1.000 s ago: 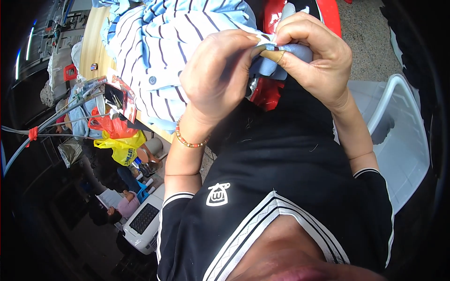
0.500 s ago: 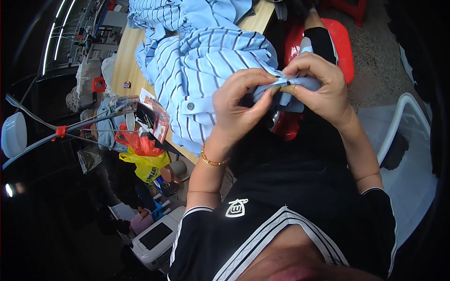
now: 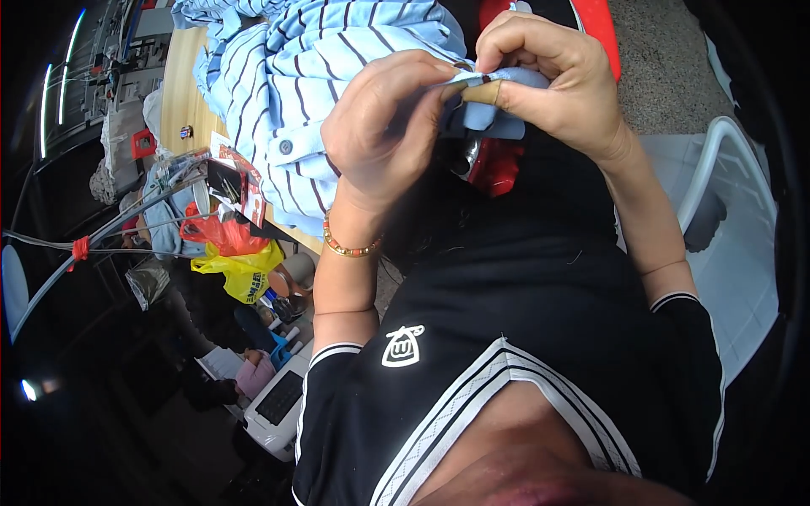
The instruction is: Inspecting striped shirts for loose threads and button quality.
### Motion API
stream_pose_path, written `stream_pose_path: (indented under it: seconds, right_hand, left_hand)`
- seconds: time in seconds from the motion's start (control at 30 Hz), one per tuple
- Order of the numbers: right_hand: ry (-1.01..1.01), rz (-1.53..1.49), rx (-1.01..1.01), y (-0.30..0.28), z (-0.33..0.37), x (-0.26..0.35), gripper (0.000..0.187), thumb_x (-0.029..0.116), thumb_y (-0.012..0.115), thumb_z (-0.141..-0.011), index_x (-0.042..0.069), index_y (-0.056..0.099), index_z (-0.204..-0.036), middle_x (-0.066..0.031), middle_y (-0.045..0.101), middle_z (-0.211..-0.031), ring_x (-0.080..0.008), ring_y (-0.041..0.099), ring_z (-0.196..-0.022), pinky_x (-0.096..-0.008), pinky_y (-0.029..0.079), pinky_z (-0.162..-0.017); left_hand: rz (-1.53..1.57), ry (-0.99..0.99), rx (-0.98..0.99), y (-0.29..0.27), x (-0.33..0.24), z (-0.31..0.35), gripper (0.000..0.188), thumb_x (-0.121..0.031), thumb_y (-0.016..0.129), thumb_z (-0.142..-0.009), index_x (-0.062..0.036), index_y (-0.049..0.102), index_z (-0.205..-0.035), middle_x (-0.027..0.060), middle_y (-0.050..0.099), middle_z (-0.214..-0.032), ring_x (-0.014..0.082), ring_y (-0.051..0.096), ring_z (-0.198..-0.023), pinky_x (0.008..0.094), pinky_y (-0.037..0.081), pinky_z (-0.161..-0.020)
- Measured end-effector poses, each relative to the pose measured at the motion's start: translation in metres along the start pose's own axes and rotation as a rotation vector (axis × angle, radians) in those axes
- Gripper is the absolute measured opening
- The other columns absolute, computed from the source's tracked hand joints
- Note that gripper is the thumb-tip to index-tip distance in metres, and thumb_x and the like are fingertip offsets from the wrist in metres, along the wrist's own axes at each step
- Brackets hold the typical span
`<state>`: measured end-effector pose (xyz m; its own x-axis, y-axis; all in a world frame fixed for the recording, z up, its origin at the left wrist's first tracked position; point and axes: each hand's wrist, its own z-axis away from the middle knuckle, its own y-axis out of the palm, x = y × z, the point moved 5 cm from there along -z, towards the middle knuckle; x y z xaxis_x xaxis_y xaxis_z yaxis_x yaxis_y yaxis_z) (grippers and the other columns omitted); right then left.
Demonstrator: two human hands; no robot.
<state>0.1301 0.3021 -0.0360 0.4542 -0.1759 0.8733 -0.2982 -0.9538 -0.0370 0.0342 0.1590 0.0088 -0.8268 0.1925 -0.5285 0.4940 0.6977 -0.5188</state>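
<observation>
A light blue garment with dark stripes lies bunched on the table's edge and reaches to my hands. My left hand pinches a folded edge of it between thumb and fingertips. Close beside, my right hand grips the same fold, with a tan covering on its thumb. A small dark spot shows on the fold between the two hands. On the striped cloth left of my left hand is a tab with a button. What lies inside the fold is hidden by my fingers.
The wooden table runs along the upper left. Red and yellow plastic bags hang beside it near a wire stand tied with red. A pale plastic bin stands at right, a red stool at the upper right. Another person is at lower left.
Both hands and the garment now sit higher and further left in the view, which has shifted as a whole. The pinch on the fold stays much the same.
</observation>
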Motion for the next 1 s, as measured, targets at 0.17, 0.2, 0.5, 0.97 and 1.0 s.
stream_pose_path:
  seconds: [0.17,0.2,0.5,0.97,1.0]
  right_hand:
    - [-0.058,0.069,-0.110,0.006,0.004,0.007,0.021,-0.012,0.069,-0.077,-0.003,0.064,-0.096,-0.0078,0.061,-0.094,-0.0126,0.060,-0.085,-0.0228,0.049,-0.076]
    - [-0.070,0.119,-0.115,0.007,0.005,0.009,0.021,-0.012,0.070,-0.077,-0.004,0.064,-0.095,-0.0085,0.061,-0.094,-0.0131,0.060,-0.085,-0.0231,0.049,-0.076]
    - [-0.144,0.287,-0.218,0.002,0.002,0.018,0.023,-0.012,0.071,-0.074,-0.002,0.067,-0.094,-0.0093,0.065,-0.093,-0.0166,0.063,-0.086,-0.0260,0.050,-0.076]
    - [-0.006,0.313,-0.070,-0.036,0.034,0.034,0.027,-0.009,0.073,-0.073,0.001,0.075,-0.098,-0.0072,0.062,-0.084,-0.0150,0.059,-0.075,-0.0254,0.045,-0.062]
    - [0.015,0.289,-0.030,-0.036,0.035,0.032,0.026,-0.008,0.072,-0.073,0.001,0.075,-0.097,-0.0072,0.063,-0.084,-0.0151,0.059,-0.075,-0.0255,0.045,-0.062]
  left_hand:
    - [-0.089,0.024,-0.038,0.002,-0.007,0.002,0.021,0.008,0.073,-0.078,0.0010,0.067,-0.096,0.0130,0.070,-0.090,0.0230,0.069,-0.082,0.0284,0.054,-0.073]
    - [-0.110,0.017,-0.044,0.004,-0.007,0.003,0.018,0.007,0.073,-0.080,0.0023,0.068,-0.097,0.0133,0.071,-0.092,0.0216,0.068,-0.084,0.0277,0.053,-0.077]
    - [-0.255,0.153,-0.061,0.007,-0.017,0.002,0.031,0.009,0.074,-0.072,-0.0032,0.068,-0.100,0.0110,0.070,-0.094,0.0231,0.068,-0.084,0.0298,0.054,-0.075]
    - [-0.456,-0.571,0.628,-0.113,0.045,0.008,0.034,-0.022,0.078,-0.070,-0.0022,0.065,-0.094,0.0107,0.063,-0.089,0.0282,0.063,-0.077,0.0373,0.051,-0.077]
    - [-0.433,-0.503,0.577,-0.122,0.045,0.006,0.032,-0.022,0.081,-0.070,0.0007,0.064,-0.087,0.0100,0.063,-0.080,0.0245,0.061,-0.067,0.0319,0.047,-0.059]
